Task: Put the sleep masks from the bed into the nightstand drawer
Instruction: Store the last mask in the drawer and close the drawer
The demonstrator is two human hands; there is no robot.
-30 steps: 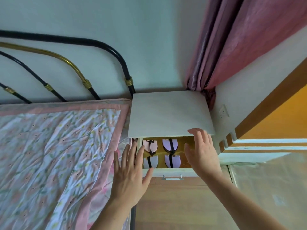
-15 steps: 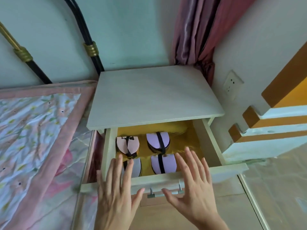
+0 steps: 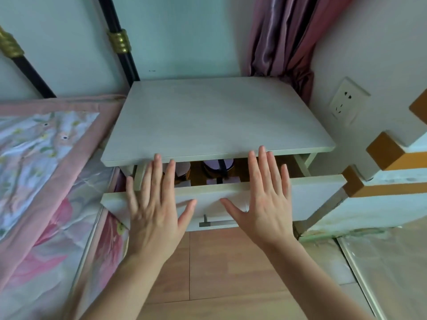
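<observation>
The pale wooden nightstand drawer [image 3: 309, 197] in the frame's centre is now pushed nearly closed. Both empty hands, left hand [image 3: 154, 209] and right hand [image 3: 261, 199], press flat with fingers spread wide. The lilac black-strapped sleep masks [image 3: 218, 165] lie inside, so the task seems almost done.

The nightstand top [image 3: 217, 118] overhangs the drawer [image 3: 312, 197], so only slivers of the sleep masks [image 3: 218, 166] show in the gap between the two hands. The left hand [image 3: 154, 211] covers the pink mask beyond its fingers [image 3: 171, 172]. The right hand [image 3: 265, 204] hides the handle [image 3: 216, 223] end beneath its palm. The bed [image 3: 46, 169], left of the left hand, is cut off by the frame edge.
</observation>
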